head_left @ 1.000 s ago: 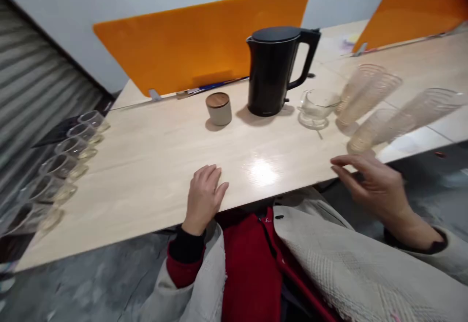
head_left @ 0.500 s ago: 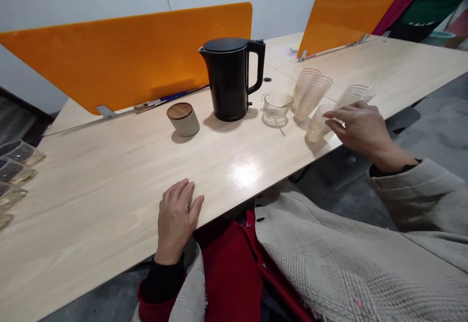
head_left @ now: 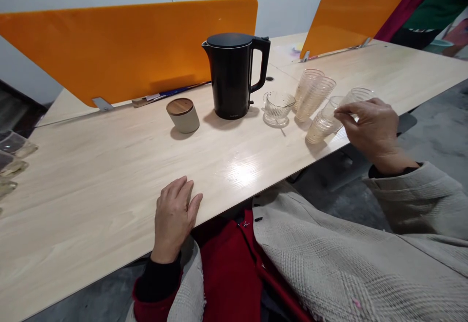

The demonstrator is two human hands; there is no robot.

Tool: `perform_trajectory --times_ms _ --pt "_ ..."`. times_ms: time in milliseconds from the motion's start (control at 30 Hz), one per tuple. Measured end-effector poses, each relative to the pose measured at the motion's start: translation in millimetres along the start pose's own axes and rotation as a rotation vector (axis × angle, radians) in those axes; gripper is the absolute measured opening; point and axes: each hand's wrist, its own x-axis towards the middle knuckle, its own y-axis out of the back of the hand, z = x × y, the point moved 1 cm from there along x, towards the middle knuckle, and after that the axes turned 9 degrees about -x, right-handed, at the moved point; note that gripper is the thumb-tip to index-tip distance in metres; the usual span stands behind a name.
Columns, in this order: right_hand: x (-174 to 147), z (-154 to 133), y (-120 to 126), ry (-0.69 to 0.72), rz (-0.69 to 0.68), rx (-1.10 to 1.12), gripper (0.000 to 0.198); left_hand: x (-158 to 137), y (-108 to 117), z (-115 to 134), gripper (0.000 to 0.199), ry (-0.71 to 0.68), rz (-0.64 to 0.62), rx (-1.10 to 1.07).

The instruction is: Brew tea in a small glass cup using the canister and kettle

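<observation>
My left hand point(head_left: 173, 217) lies flat on the table near its front edge, fingers stretched out, holding nothing. At the right, my right hand point(head_left: 373, 129) is closed in a pinch at the rim of a clear cup point(head_left: 333, 107). That cup tilts up out of the front stack of clear cups point(head_left: 319, 129), its lower part seemingly still inside. Behind my right fingers stands another clear cup stack point(head_left: 360, 94), partly hidden. Two more nested stacks point(head_left: 315, 98) lean close together to the left. A ribbed glass cup point(head_left: 278, 109) sits beside them.
A black electric kettle point(head_left: 231, 78) stands mid-table, with a grey canister with a wooden lid point(head_left: 184, 117) to its left. Orange dividers point(head_left: 146, 53) line the back. Several clear containers point(head_left: 12, 158) are at the left edge. A person in green and red point(head_left: 426, 12) is at the far right.
My right hand has moved slightly right and up, and the pinched cup sticks farther out of its stack. The view has shifted a little; my left hand stays flat on the table.
</observation>
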Motion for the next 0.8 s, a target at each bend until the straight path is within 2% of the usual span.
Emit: perform_trajectory --times_ms 100,200,267,333,433,533,667,800 --pt "0.6 -6.1 24.6 0.021 0.114 -0.001 0.031 -0.5 -0.1 1.1 0.031 0.014 -0.008 0.001" --pt "1.1 -24.2 52.6 0.063 0.247 0.013 0.04 -0.6 -0.1 3.3 0.031 0.028 -0.001 -0.004" --pt "1.1 -47.2 64.3 0.104 0.29 0.106 0.037 -0.5 0.3 4.8 0.031 0.045 0.01 -0.017" --pt "0.4 -80.0 66.3 0.181 0.264 0.296 0.03 -0.7 1.4 5.2 0.029 0.086 0.039 -0.04" --pt "-2.5 -141.6 52.1 0.348 0.134 0.614 0.022 -1.7 4.0 4.2 0.027 0.165 0.107 -0.082" --pt "-4.6 -203.1 25.8 0.503 0.005 0.827 0.02 -3.0 6.3 3.6 0.027 0.216 0.158 -0.14" --pt "-5.0 -264.9 -11.9 0.637 -0.122 0.949 0.021 -3.5 7.4 4.6 0.024 0.254 0.182 -0.198" --pt "-8.4 -296.7 -36.1 0.728 -0.192 0.926 0.022 -3.4 7.5 6.6 0.022 0.256 0.189 -0.219"
